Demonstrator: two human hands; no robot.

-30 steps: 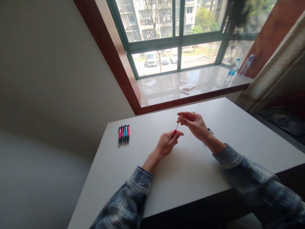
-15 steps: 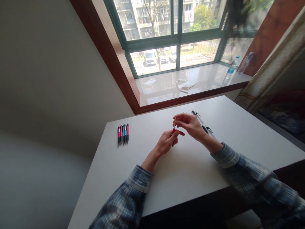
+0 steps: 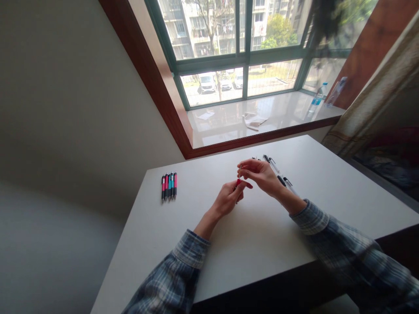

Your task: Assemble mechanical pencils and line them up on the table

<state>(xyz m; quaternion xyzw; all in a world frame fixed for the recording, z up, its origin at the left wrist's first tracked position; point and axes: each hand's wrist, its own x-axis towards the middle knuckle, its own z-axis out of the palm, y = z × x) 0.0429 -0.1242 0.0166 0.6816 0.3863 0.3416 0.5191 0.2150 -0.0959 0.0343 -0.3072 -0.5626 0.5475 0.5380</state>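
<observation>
Over the middle of the white table [image 3: 255,244], my left hand [image 3: 229,197] is closed round a red pen barrel [image 3: 238,182], held upright. My right hand [image 3: 262,173] pinches the thin pen refill [image 3: 240,168] that sticks out of the barrel's top. The two hands touch at the fingertips. A few pens and loose pen parts [image 3: 278,173] lie on the table just behind my right hand, partly hidden by it.
A row of several red and teal pens [image 3: 169,185] lies side by side at the table's far left. Behind the table is a glossy window sill [image 3: 281,115] with a crumpled cloth [image 3: 253,121], a paper [image 3: 206,115] and a water bottle [image 3: 317,98]. A curtain [image 3: 369,100] hangs at the right.
My right hand has come down toward my left hand, and the refill now shows much less above the red barrel. The pens behind my right hand have come into view.
</observation>
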